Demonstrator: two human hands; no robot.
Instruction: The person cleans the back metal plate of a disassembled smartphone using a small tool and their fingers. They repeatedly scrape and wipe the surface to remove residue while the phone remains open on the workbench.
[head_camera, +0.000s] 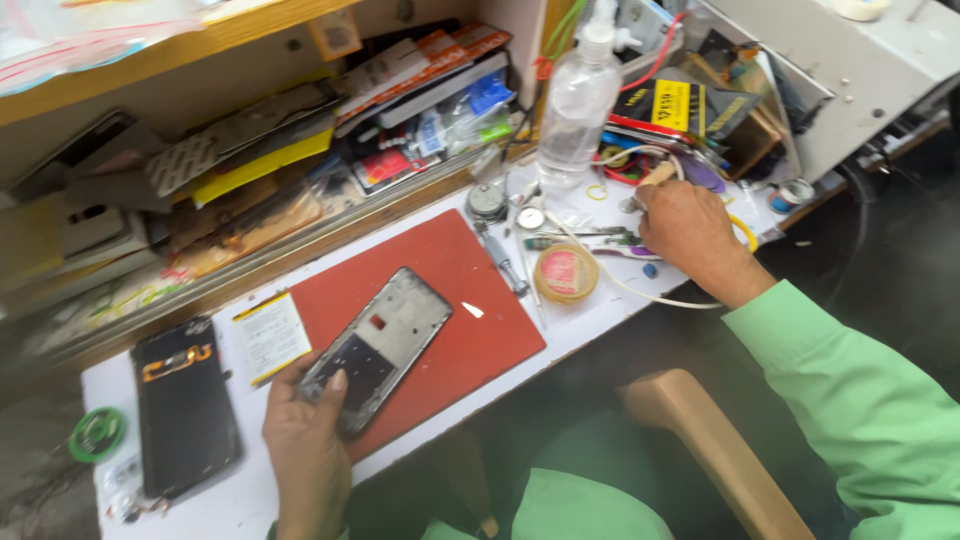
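The white surface (590, 318) carried a red mat (470, 300), a dark phone back panel (185, 410), a yellowish battery (272, 336), a green tape roll (97, 433), a round tin (565, 272) and a clear spray bottle (578, 105). An opened phone frame (378, 345) lay on the mat.

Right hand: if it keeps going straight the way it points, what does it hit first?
The right hand points up-left toward the back of the bench. First in line is probably the clear plastic spray bottle, past small tools and loose bits; depth is unclear from one view.

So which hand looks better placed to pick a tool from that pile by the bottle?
Probably the right hand: it already rests among the tools beside the spray bottle. The left hand is steadying the opened phone on the red mat.
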